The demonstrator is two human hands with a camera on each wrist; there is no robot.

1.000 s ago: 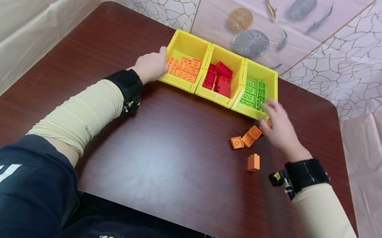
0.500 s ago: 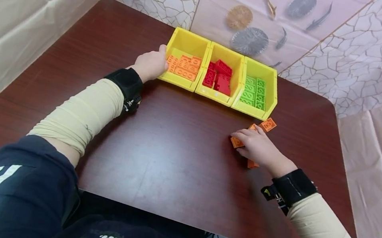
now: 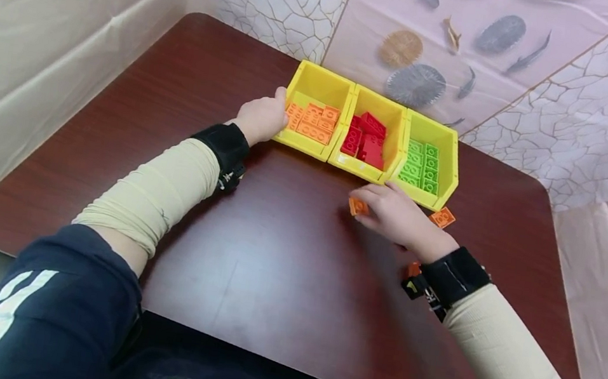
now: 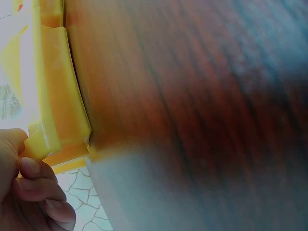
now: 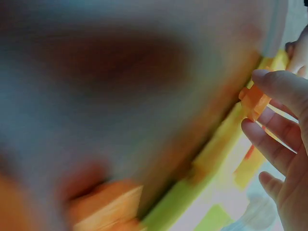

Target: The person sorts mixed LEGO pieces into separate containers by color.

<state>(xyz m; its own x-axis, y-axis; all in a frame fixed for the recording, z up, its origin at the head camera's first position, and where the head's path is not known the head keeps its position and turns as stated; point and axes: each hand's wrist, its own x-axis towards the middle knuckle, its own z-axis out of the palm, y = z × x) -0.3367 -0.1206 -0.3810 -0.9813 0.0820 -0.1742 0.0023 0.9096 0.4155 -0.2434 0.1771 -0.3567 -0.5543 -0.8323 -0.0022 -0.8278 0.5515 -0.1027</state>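
Observation:
My left hand (image 3: 260,118) grips the left edge of the leftmost yellow bin (image 3: 299,145); in the left wrist view, thumb and fingers close on that bin's rim (image 4: 42,144). Several orange toy bricks (image 3: 314,130) lie in this bin. My right hand (image 3: 401,218) is above the table in front of the bins and pinches an orange toy brick (image 3: 357,207) between thumb and fingertips, plain in the right wrist view, where the brick (image 5: 255,99) has studs on one side. Whatever lies beneath the right palm is hidden.
Joined to the left bin are a middle yellow bin (image 3: 357,168) with red bricks (image 3: 367,139) and a right one (image 3: 444,198) with green bricks (image 3: 421,166). One loose orange brick (image 3: 442,217) lies by the right bin's corner; another (image 3: 414,269) shows partly behind the right wrist.
My right hand has come down from the right bin's front to the loose bricks, picked up an orange one and carried it leftward. The left hand keeps its grip. The head view has shifted slightly.

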